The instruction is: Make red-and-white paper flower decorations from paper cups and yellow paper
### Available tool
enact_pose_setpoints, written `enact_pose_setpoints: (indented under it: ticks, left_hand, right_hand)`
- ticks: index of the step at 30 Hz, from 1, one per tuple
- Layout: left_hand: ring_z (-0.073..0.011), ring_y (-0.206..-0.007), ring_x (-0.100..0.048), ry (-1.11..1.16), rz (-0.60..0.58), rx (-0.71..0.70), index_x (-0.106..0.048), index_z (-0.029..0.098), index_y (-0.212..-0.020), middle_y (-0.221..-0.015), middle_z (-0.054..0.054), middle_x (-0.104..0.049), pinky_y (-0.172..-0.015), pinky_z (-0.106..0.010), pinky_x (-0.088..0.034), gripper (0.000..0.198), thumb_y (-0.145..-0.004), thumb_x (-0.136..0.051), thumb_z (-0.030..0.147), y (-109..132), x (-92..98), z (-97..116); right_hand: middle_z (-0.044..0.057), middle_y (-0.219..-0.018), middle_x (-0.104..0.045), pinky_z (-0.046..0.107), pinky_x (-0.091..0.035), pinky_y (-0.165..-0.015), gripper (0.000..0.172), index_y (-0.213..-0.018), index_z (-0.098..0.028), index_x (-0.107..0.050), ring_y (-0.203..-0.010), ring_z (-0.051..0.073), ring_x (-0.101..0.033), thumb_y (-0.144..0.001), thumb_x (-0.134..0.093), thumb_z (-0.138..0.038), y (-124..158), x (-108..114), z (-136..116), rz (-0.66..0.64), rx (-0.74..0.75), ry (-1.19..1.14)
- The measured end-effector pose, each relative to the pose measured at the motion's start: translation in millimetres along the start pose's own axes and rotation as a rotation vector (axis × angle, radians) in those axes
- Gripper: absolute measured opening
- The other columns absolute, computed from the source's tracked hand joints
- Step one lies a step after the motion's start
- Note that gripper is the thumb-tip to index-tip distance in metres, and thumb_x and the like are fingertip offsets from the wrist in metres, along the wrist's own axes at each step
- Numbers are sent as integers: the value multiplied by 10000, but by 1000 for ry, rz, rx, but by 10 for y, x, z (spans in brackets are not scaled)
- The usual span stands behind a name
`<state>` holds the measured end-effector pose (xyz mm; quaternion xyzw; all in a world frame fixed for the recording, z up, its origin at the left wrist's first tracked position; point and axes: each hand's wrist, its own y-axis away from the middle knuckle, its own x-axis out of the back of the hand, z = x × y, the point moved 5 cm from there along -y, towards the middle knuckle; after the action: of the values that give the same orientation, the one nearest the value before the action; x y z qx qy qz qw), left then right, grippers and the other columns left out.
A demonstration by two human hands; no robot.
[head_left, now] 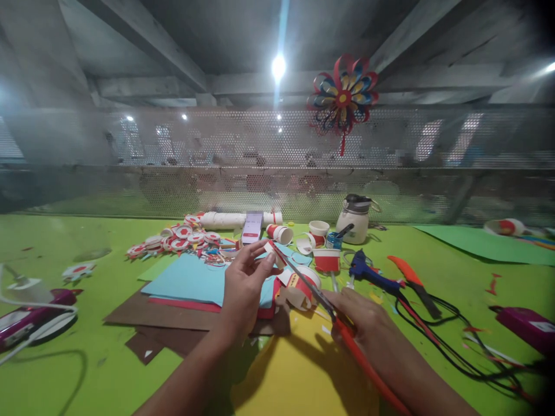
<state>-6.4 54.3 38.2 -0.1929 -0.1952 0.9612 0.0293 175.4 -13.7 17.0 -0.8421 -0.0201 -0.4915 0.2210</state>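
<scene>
In my left hand (250,282) is a small white and red piece of paper cup (274,254), pinched between thumb and fingers. My right hand (362,318) grips a pair of scissors (314,290) with orange-red handles; its blades point up and left, their tips at the piece. Just below the blades lies a cut red and white paper cup (299,289). Yellow paper (299,370) spreads beneath both hands. Left of my left hand, light blue sheets (186,283) rest over red and brown sheets (160,316).
Behind are a phone (252,226), paper cups (319,229) and a lidded jar (353,222). A blue glue gun (373,271) and an orange-handled knife (414,283) lie right, beside black cords (459,364). Several paper discs (182,234) are heaped at left, near a power strip (39,318).
</scene>
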Motion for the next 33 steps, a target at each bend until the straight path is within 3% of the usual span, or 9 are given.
enact_pose_setpoints:
  ticks: [22,33]
  left_hand:
    - [-196,-851,-651,6,20,-7,-633,168,-1010,-969,-72,-688,-765,-383,-552,330,-723,-719,306,17,-11,5]
    - [-189,-856,-647,13,29,-19,-623,164,-1021,-957,-63,-680,-775,-398,-559,316,-750,-701,308,-11,27,-37]
  right_hand:
    - [66,-827,-608,359,-466,-725,404,-1171,-229,-619,-775,206,-567,-820,-477,-87,16,30,-48,-1,-27,50]
    - [61,-835,-629,354,-469,-777,394,-1130,-229,-642,-810,203,-574,-798,-484,-88,2,29,-61,24,17,10]
